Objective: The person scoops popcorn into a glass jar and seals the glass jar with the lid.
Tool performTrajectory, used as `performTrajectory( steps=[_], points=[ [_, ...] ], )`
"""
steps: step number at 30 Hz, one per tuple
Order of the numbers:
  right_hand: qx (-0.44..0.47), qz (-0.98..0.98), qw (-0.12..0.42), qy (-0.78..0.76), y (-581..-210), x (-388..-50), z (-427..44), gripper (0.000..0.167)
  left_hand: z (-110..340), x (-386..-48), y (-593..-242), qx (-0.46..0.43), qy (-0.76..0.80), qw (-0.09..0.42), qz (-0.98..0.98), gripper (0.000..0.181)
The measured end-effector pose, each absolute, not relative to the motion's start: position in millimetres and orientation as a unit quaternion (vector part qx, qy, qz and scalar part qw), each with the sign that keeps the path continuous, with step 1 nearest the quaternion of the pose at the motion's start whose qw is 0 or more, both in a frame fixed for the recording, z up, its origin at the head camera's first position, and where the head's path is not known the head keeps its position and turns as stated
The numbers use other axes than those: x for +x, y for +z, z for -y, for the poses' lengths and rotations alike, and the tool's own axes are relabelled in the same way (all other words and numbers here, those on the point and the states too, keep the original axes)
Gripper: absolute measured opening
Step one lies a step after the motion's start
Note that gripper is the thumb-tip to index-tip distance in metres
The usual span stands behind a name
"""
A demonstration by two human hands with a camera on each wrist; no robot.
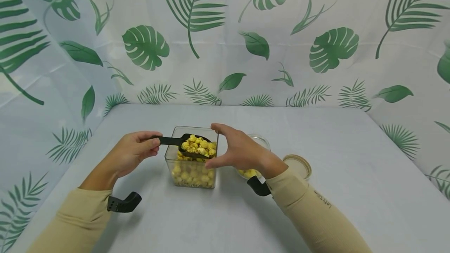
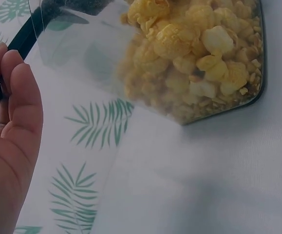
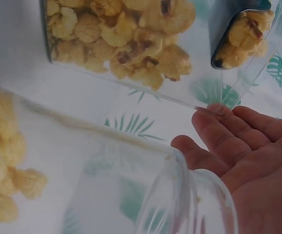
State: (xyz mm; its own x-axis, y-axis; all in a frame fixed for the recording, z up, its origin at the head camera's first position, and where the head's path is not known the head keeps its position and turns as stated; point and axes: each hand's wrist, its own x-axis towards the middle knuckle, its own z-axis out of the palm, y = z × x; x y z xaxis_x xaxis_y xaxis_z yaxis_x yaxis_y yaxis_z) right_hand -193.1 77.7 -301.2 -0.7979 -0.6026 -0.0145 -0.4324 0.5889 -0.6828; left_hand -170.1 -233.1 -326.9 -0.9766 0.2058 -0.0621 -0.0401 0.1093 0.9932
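My left hand (image 1: 135,151) pinches the handle of a black scoop (image 1: 169,140) between thumb and fingers. The scoop is heaped with yellow popcorn (image 1: 198,145) and lies within the top of a clear square container (image 1: 191,163). More popcorn (image 2: 194,53) fills the lower part of that container, with small crumbs at the bottom. My right hand (image 1: 242,149) reaches across the container's right side, thumb and fingers spread apart. In the right wrist view its fingertips (image 3: 214,114) touch the container's rim. Behind my right hand stands a clear jar (image 1: 260,140), partly hidden, with some popcorn inside.
A round lid (image 1: 298,165) with a tan edge lies to the right of the jar, partly behind my right forearm. The white table (image 1: 337,139) meets a leaf-patterned backdrop (image 1: 225,73) at the back and sides. Black wrist mounts (image 1: 124,202) stick out from both sleeves.
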Motion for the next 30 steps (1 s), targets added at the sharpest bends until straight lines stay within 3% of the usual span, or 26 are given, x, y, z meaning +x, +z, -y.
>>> performTrajectory(
  steps=[9, 18, 30],
  points=[
    [-0.298, -0.883, 0.120, -0.341, -302.1, -193.6, -78.9, 0.105, 239.3, -169.3, -333.1, 0.048, 0.707, 0.089, -0.700, 0.037],
    [-0.298, -0.883, 0.124, -0.341, -301.0, -193.6, -79.1, 0.105, 241.9, -169.0, -336.3, 0.050, 0.733, 0.084, -0.673, 0.014],
    [-0.300, -0.882, 0.124, -0.343, -300.8, -193.9, -78.2, 0.105, 237.6, -167.8, -336.9, 0.055, 0.742, 0.088, -0.662, 0.011]
  ],
)
